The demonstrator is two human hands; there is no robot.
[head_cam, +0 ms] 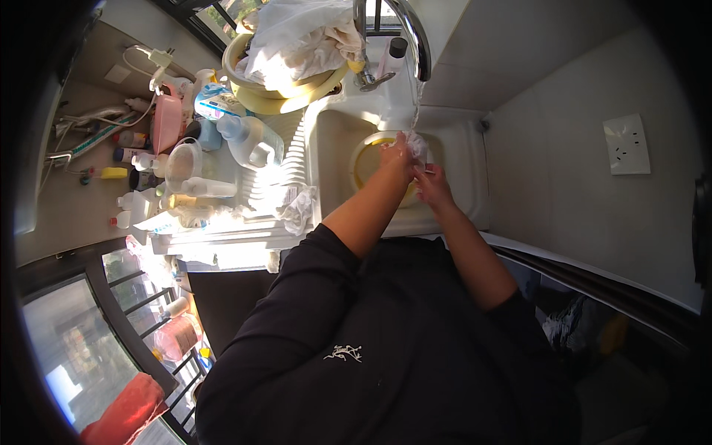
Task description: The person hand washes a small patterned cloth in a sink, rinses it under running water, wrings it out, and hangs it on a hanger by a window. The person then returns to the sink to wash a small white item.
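Water runs from a chrome faucet point(421, 53) in a thin stream point(416, 105). Directly beneath it, a wet, bunched white cloth point(417, 148) is between my hands. My left hand point(396, 151) grips the cloth from the left, with its fingers partly hidden. My right hand point(434, 186) pinches the cloth's lower end, a little nearer to my body. Both hands are above a round basin point(359, 161) with a yellow inside, which stands in the white sink point(334, 161). My forearms and hands hide part of the basin.
A tub point(236, 61) heaped with white cloths point(300, 41) stands behind the sink's left corner. On the ribbed washboard side are a large clear bottle point(253, 142), smaller bottles and a crumpled white cloth point(298, 211). A tiled wall point(550, 128) with a socket plate point(627, 144) borders the right.
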